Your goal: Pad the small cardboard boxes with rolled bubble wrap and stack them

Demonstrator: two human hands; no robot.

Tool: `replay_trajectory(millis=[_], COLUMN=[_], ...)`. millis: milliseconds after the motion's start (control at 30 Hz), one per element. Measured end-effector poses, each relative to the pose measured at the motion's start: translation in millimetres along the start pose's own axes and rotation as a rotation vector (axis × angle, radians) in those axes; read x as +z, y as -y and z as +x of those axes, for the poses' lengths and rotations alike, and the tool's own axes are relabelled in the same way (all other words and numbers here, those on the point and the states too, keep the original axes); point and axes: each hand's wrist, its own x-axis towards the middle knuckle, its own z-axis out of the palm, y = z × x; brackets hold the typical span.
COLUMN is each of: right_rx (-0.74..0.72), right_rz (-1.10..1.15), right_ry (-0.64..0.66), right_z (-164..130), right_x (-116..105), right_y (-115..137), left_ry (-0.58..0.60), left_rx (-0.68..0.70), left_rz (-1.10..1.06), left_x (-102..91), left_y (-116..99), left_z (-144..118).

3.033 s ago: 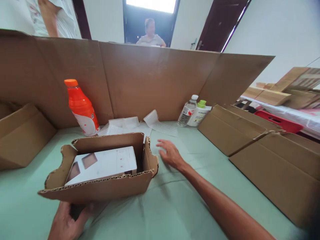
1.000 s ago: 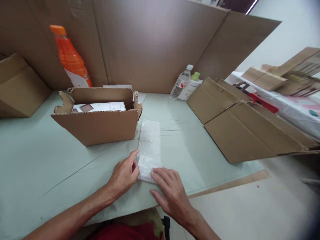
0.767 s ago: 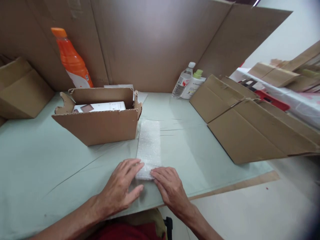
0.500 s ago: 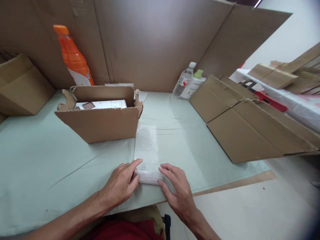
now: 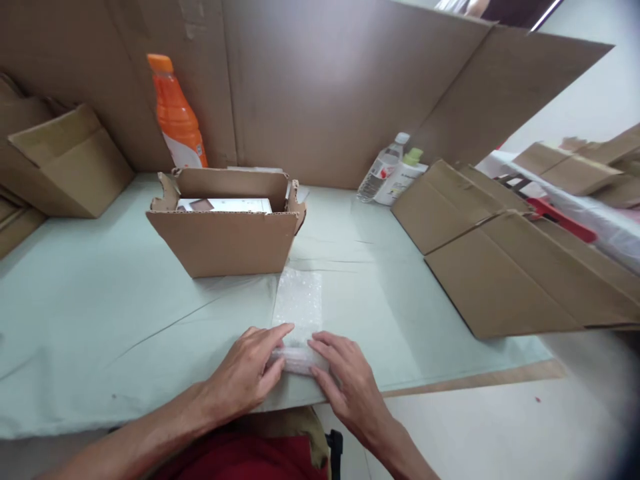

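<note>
A strip of white bubble wrap lies flat on the pale green table, running away from me. Its near end is rolled up into a small fold. My left hand and my right hand both press their fingers on that rolled end, one on each side. Just behind the strip stands an open cardboard box with torn flaps, holding a white carton.
An orange drink bottle stands behind the box against a tall cardboard screen. A clear water bottle and a white bottle with a green cap stand at the back right. Flattened cardboard covers the right side, a folded box the left.
Three seconds ago my left hand held the open box and the right reached across the table. Since then the bubble wrap was laid out, and both hands have rolled its near end further up.
</note>
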Motion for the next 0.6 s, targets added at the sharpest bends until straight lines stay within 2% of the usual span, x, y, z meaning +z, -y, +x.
replay_trajectory(millis=[67, 167, 233, 300, 400, 533, 600], right_rx=[-0.036, -0.078, -0.066, -0.026, 0.015, -0.025, -0.06], right_rz=[-0.117, -0.191, -0.16, -0.058, 0.061, -0.109, -0.186], right_ry=[-0.037, 0.022, 0.027, 0.046, 0.088, -0.054, -0.017], right_z=[-0.9, 3.6, 7.0, 8.1, 5.3, 4.4, 7.9], right_x=[-0.1, 3.3, 5.5, 5.6, 2.2, 0.0, 3.2], right_y=[2.7, 3.5, 2.7, 2.3, 4.1, 8.4, 8.9], left_ry=[-0.044, -0.127, -0.124, -0.073, -0.025, -0.04, -0.06], left_rx=[-0.022, 0.017, 0.099, 0.156, 0.082, -0.043, -0.094], left_rz=[0.072, 0.164, 0.154, 0.093, 0.005, 0.109, 0.157], left_x=[3.3, 5.1, 2.7, -1.3, -5.0, -2.3, -0.6], left_y=[4.9, 10.0, 9.5, 6.4, 2.1, 6.9, 11.5], left_z=[6.8, 12.2, 7.5, -1.9, -11.6, -0.5, 7.8])
